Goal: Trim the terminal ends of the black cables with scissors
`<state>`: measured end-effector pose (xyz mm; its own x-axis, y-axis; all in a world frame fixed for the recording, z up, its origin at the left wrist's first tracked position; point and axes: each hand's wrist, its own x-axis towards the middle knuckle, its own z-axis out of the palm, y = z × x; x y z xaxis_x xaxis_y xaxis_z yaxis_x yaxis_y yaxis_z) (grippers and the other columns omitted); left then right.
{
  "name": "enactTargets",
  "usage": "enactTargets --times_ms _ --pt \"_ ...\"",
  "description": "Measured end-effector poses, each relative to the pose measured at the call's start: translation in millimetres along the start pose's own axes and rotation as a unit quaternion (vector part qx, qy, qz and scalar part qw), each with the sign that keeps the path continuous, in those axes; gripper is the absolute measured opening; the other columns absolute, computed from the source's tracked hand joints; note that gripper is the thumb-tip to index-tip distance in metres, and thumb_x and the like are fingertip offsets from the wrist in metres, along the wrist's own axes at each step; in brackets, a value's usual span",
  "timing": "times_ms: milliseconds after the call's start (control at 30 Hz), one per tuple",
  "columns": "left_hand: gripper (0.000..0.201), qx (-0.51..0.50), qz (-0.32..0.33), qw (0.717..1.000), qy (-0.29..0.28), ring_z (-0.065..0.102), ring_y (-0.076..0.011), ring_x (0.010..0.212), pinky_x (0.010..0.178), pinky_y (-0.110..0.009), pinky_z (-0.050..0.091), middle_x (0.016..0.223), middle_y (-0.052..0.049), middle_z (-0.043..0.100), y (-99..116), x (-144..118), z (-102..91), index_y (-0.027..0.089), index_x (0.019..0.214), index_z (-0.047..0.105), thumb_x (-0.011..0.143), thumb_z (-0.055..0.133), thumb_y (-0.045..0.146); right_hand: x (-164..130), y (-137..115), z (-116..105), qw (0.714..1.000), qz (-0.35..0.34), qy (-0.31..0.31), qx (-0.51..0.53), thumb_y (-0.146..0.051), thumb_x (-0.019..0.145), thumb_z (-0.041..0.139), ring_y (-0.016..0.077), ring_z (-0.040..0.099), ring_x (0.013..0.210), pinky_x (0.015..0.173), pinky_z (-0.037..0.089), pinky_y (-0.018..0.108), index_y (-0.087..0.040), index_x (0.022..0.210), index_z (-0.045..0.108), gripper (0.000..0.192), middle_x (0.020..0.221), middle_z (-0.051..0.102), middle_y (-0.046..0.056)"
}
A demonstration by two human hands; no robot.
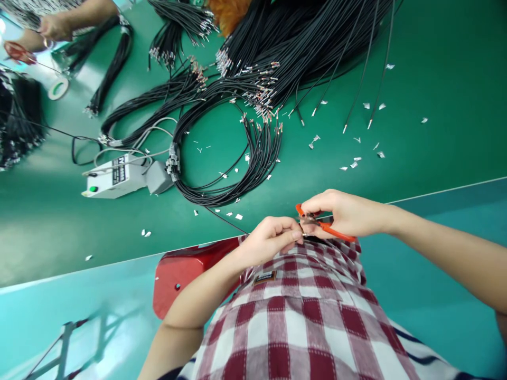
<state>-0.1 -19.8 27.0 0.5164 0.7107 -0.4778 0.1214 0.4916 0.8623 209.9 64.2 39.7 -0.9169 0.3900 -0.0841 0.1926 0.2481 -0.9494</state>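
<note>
At the table's front edge, my left hand (pixel 273 238) is closed in a pinch on the end of a thin black cable (pixel 227 222). The cable runs back from my fingers toward a looped bundle of black cables (pixel 209 199) on the table. My right hand (pixel 340 214) grips wire cutters (pixel 336 232) with orange handles. Their metal jaws are close to my left fingertips and the cable end. Whether the blades touch the cable is too small to tell. Both hands are in front of a red and white checked apron (pixel 304 311).
A white box with a green button (pixel 114 177) stands at the left of the green table (pixel 447 79). More black cables (pixel 309 47) lie at the back, with white scraps (pixel 354 162) scattered around. Another person's hand (pixel 55 26) is at upper left, near a tape roll (pixel 58 88). A red stool (pixel 178 279) is below.
</note>
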Motion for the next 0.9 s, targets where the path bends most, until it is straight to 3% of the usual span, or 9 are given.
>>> enactTargets --times_ms 100,200,367,433,500,567,667,800,900 --pt "0.036 0.012 0.03 0.999 -0.012 0.038 -0.0068 0.049 0.048 -0.02 0.029 0.056 0.004 0.047 3.1 -2.8 -0.6 0.013 0.082 0.06 0.095 0.055 0.047 -1.2 11.5 7.8 0.981 0.046 0.008 0.188 -0.026 0.085 0.066 0.0112 0.054 0.068 0.066 0.043 0.025 -0.019 0.077 0.054 0.016 0.078 0.063 -0.001" --pt "0.025 0.124 0.151 0.98 0.048 0.047 -0.0084 0.054 0.053 -0.02 0.037 0.063 0.001 0.057 2.3 -6.0 2.3 0.014 0.085 0.062 0.098 0.054 0.034 -1.4 23.6 20.2 0.934 0.082 0.039 0.346 -0.029 0.08 0.074 0.0116 0.055 0.068 0.065 0.043 0.025 -0.02 0.075 0.048 0.028 0.075 0.063 -0.002" --pt "0.013 0.338 0.41 0.827 0.183 0.063 -0.0131 0.073 0.069 -0.024 0.049 0.085 -0.005 0.072 -12.7 -3.7 9.1 0.018 0.1 0.064 0.093 0.056 0.01 -1.0 31.5 58.6 0.822 0.098 0.089 0.554 -0.025 0.069 0.081 0.0097 0.052 0.062 0.061 0.04 0.024 -0.021 0.072 0.043 0.038 0.068 0.059 -0.005" --pt "0.018 0.408 0.441 0.759 0.251 0.064 -0.014 0.07 0.068 -0.025 0.049 0.081 -0.004 0.072 -17.9 0.7 8.9 0.018 0.102 0.064 0.09 0.057 0.006 -2.6 29.0 72.8 0.789 0.106 0.091 0.598 -0.027 0.069 0.081 0.0099 0.051 0.06 0.059 0.038 0.024 -0.022 0.075 0.044 0.038 0.066 0.058 -0.005" --pt "0.016 0.44 0.424 0.723 0.322 0.063 -0.014 0.068 0.066 -0.025 0.047 0.078 -0.004 0.071 -18.9 5.6 7.1 0.018 0.098 0.065 0.089 0.059 0.007 -6.1 25.3 74.9 0.792 0.091 0.089 0.598 -0.031 0.07 0.079 0.011 0.049 0.058 0.057 0.037 0.025 -0.022 0.076 0.043 0.037 0.064 0.057 -0.004" --pt "0.007 0.379 0.364 0.771 0.359 0.061 -0.0126 0.065 0.063 -0.024 0.046 0.074 -0.003 0.069 -15.4 9.6 5.2 0.018 0.09 0.066 0.091 0.061 0.013 -10.7 23.1 59.3 0.84 0.047 0.126 0.526 -0.036 0.074 0.076 0.0125 0.051 0.059 0.056 0.039 0.026 -0.023 0.075 0.043 0.035 0.065 0.058 -0.003" --pt "0.013 0.166 0.252 0.892 0.337 0.055 -0.0098 0.058 0.057 -0.021 0.044 0.069 0.0 0.064 -5.3 13.8 5.4 0.017 0.083 0.065 0.091 0.064 0.026 -16.5 27.6 11.7 0.916 0.022 0.34 0.21 -0.037 0.08 0.07 0.0159 0.061 0.069 0.067 0.048 0.029 -0.024 0.076 0.051 0.024 0.075 0.066 -0.001" --pt "0.023 -0.004 0.174 0.939 0.298 0.052 -0.0089 0.058 0.056 -0.021 0.043 0.071 -0.002 0.065 6.5 18.4 8.9 0.015 0.082 0.067 0.083 0.072 0.037 -15.2 44.3 -30.5 0.85 0.087 0.495 -0.16 -0.022 0.079 0.063 0.0221 0.066 0.087 0.082 0.049 0.032 -0.02 0.075 0.064 0.004 0.083 0.074 0.005" --pt "0.028 -0.045 0.156 0.946 0.281 0.052 -0.0093 0.06 0.057 -0.021 0.043 0.075 -0.004 0.067 10.4 19.7 8.8 0.013 0.08 0.07 0.078 0.076 0.041 -6.5 50.1 -18.7 0.833 0.11 0.502 -0.206 -0.012 0.076 0.06 0.0259 0.067 0.095 0.087 0.047 0.039 -0.02 0.079 0.064 0.01 0.099 0.076 0.009"
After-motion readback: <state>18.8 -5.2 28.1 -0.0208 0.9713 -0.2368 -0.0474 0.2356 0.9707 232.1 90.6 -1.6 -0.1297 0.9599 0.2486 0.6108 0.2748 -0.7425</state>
